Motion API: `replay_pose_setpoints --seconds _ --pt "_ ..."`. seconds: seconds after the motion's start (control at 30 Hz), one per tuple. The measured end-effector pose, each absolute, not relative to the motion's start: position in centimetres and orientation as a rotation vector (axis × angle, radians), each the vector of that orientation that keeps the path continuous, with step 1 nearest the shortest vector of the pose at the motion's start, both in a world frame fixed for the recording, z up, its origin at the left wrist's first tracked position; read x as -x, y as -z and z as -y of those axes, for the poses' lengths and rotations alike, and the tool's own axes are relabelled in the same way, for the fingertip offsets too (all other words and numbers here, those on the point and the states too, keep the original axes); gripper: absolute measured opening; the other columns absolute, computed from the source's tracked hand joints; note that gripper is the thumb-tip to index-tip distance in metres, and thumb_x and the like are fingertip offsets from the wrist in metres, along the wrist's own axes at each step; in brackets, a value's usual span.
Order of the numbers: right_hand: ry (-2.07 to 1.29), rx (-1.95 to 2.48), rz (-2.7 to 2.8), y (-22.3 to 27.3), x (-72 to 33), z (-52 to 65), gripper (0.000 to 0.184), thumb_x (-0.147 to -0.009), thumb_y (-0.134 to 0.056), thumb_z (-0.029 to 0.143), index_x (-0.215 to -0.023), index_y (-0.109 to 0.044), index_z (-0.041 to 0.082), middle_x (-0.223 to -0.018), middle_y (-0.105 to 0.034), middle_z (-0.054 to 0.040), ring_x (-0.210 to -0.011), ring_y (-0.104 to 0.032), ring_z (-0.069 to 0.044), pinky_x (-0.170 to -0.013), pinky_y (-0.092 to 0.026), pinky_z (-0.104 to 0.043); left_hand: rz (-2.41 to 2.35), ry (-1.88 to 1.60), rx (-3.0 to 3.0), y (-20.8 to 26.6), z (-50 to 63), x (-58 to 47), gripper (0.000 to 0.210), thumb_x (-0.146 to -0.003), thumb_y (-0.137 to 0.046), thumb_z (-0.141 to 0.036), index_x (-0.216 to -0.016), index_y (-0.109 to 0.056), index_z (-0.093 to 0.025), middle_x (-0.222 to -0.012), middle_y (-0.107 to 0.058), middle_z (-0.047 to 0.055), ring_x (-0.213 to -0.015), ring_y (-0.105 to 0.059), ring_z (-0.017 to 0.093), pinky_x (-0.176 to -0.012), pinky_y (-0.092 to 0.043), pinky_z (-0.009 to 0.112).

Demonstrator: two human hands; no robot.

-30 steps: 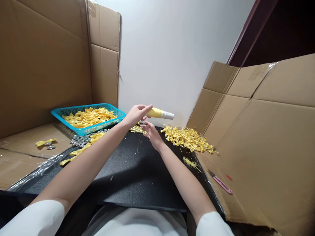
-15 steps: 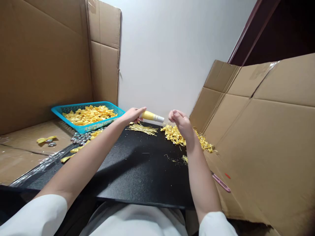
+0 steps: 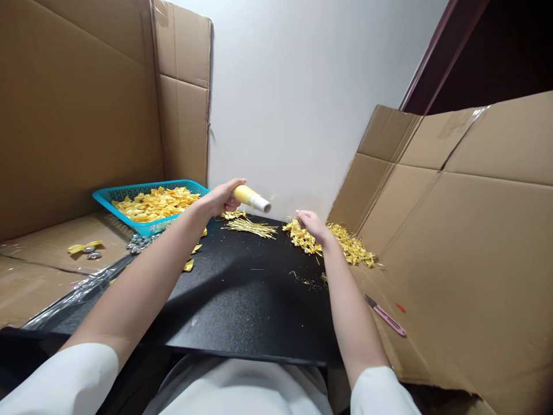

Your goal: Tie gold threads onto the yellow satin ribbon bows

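My left hand [image 3: 223, 197] is closed around a tapered cone of yellow thread [image 3: 246, 196], its hollow whitish tip tilted toward the right. Apart from it, at the right, my right hand [image 3: 311, 223] is pinched over the near edge of a heap of yellow bows [image 3: 352, 248]. Whatever its fingers hold is too small to make out. Between and below the hands, a bundle of thin yellow strips [image 3: 253, 228] lies on the black table [image 3: 242, 311].
A blue basket [image 3: 101, 199] of yellow bows [image 3: 155, 203] stands at the left, with silvery button-like pieces [image 3: 140, 243] beside it. Pink-handled snips [image 3: 389, 320] and a small red piece [image 3: 400, 308] lie at the right. Cardboard walls [image 3: 466, 248] enclose both sides.
My left hand has drawn the cone leftward and turned its tip more toward me. My right hand has lowered slightly toward the heap of bows.
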State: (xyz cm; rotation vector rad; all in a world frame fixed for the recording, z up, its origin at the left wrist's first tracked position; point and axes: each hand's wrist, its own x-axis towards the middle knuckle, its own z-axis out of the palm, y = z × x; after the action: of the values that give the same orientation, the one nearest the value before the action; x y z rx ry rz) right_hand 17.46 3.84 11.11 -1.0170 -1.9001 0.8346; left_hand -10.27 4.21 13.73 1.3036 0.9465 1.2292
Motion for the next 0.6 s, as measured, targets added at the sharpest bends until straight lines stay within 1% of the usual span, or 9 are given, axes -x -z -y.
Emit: replay_pose_setpoints --seconds 0.07,0.17,0.23,0.3,0.37,0.43,0.5,0.6 --pt "-0.543 1.157 1.797 -10.8 -18.6 -4.5 0.042 -0.087 -0.044 0.049 -0.058 -0.032 0.022 -0.054 -0.029 0.0062 -0.051 -0.027 -0.01 -0.052 -0.024 -0.024 -1.085 -1.195 -1.423 -13.4 -4.2 10.2 0.035 -0.075 -0.062 -0.044 -0.053 -0.049 -0.02 -0.039 -0.029 -0.005 -0.031 -0.022 0.007 -0.033 -0.013 0.02" --pt "-0.199 1.235 1.72 -11.2 -20.3 -4.4 0.034 -0.087 -0.042 0.044 -0.062 -0.04 0.021 -0.055 -0.036 0.005 -0.054 -0.033 -0.011 -0.055 -0.025 -0.024 -1.34 -1.211 -1.574 -12.9 -4.5 9.9 0.032 -0.068 -0.068 -0.042 -0.051 -0.056 -0.018 -0.039 -0.039 0.0 -0.03 -0.03 0.01 -0.033 -0.016 0.023" --pt "-0.058 1.237 1.707 -11.8 -21.2 -4.0 0.03 -0.086 -0.043 0.044 -0.067 -0.047 0.02 -0.055 -0.038 0.0047 -0.054 -0.035 -0.012 -0.056 -0.026 -0.025 -1.478 -1.262 -1.609 -12.7 -4.8 9.8 0.03 -0.065 -0.068 -0.041 -0.051 -0.059 -0.017 -0.04 -0.044 0.003 -0.03 -0.035 0.012 -0.032 -0.019 0.025" --pt "0.063 1.241 1.722 -12.4 -21.9 -3.6 0.03 -0.085 -0.045 0.044 -0.071 -0.055 0.02 -0.056 -0.04 0.0037 -0.055 -0.037 -0.013 -0.057 -0.027 -0.025 -1.557 -1.337 -1.594 -12.5 -5.2 9.9 0.03 -0.066 -0.065 -0.042 -0.051 -0.058 -0.017 -0.04 -0.046 0.003 -0.031 -0.037 0.013 -0.032 -0.022 0.026" --pt "0.16 1.28 1.772 -12.9 -22.4 -3.3 0.034 -0.083 -0.048 0.047 -0.066 -0.058 0.019 -0.056 -0.044 0.0015 -0.057 -0.039 -0.014 -0.058 -0.028 -0.026 -1.581 -1.435 -1.534 -12.4 -5.5 10.2 0.03 -0.067 -0.062 -0.042 -0.051 -0.056 -0.018 -0.039 -0.045 0.002 -0.031 -0.036 0.013 -0.032 -0.024 0.025" --pt "0.195 1.343 1.835 -13.1 -23.0 -3.0 0.042 -0.08 -0.052 0.051 -0.053 -0.053 0.019 -0.056 -0.046 -0.0001 -0.057 -0.04 -0.014 -0.059 -0.027 -0.027 -1.545 -1.554 -1.443 -12.5 -5.6 10.6 0.028 -0.07 -0.059 -0.041 -0.054 -0.053 -0.018 -0.038 -0.044 0.001 -0.032 -0.035 0.012 -0.033 -0.025 0.024" --pt "0.164 1.372 1.86 -13.0 -23.7 -2.9 0.049 -0.076 -0.057 0.053 -0.044 -0.042 0.019 -0.053 -0.043 0.0009 -0.054 -0.038 -0.013 -0.058 -0.027 -0.028 -1.475 -1.649 -1.324 -12.8 -5.5 11.0 0.027 -0.073 -0.055 -0.041 -0.059 -0.05 -0.019 -0.039 -0.043 0.0 -0.032 -0.033 0.01 -0.034 -0.024 0.022" --pt "0.071 1.332 1.77 -12.5 -25.0 -3.3 0.052 -0.07 -0.064 0.05 -0.045 -0.029 0.021 -0.047 -0.03 0.0055 -0.051 -0.029 -0.01 -0.055 -0.025 -0.026 -1.382 -1.717 -1.164 -13.2 -5.3 11.7 0.024 -0.077 -0.05 -0.04 -0.065 -0.045 -0.02 -0.04 -0.04 -0.003 -0.033 -0.029 0.009 -0.034 -0.021 0.021"
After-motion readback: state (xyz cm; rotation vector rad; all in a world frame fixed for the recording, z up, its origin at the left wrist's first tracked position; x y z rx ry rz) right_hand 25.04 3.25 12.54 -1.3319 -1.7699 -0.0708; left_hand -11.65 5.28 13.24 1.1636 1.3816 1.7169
